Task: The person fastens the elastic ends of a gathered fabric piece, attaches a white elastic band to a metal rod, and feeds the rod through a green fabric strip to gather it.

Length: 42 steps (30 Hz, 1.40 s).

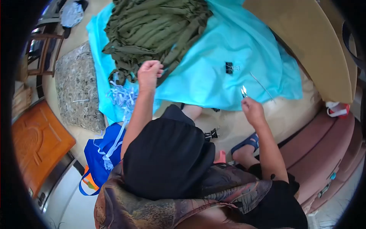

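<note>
Clasping snips (244,91), the right hand (253,110) extends forward; the left hand (148,74) curls closed, contents unclear.

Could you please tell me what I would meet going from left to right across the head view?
Orange wooden panel, pale blue ribbons, left hand, black clip on the turquoise cloth, right hand, pinkish-brown sofa.

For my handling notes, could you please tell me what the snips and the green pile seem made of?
Snips: probably polished metal, since they glint brightly. Green pile: apparently thin, matte cloth, given its soft creases and dull surface; fibre unclear.
</note>
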### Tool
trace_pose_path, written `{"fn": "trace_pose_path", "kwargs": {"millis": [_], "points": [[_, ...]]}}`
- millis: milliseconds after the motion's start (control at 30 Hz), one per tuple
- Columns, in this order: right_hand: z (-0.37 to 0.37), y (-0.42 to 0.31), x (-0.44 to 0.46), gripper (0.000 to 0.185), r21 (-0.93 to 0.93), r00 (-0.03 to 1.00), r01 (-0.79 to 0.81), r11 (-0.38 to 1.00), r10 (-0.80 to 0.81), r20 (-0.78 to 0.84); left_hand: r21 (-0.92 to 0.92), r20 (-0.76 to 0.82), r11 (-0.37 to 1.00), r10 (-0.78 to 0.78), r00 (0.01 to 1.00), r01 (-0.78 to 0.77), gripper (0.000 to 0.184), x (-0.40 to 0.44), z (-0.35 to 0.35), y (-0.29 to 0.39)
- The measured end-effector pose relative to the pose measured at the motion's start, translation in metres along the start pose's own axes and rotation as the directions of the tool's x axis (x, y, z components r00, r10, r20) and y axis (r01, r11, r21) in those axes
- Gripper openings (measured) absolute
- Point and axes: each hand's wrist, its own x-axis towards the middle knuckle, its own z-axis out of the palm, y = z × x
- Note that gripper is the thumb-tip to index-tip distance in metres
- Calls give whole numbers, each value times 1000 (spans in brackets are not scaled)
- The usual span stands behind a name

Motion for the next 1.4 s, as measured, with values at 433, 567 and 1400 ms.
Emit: {"fn": "trace_pose_path", "kwargs": {"millis": [433,567,1400], "points": [[3,123,35,43,-305,922,-179,935,50,-385,155,-34,988,26,999,-20,17,-44,-21,-34],[12,126,57,39,-412,948,-113,904,-26,-317,122,-154,980,175,972,-157,6,-47,-48,-54],[-97,-58,-7,15,623,963,13,782,159,-220,621,-414,775,199,888,115,19,21,-173,-76]]}}
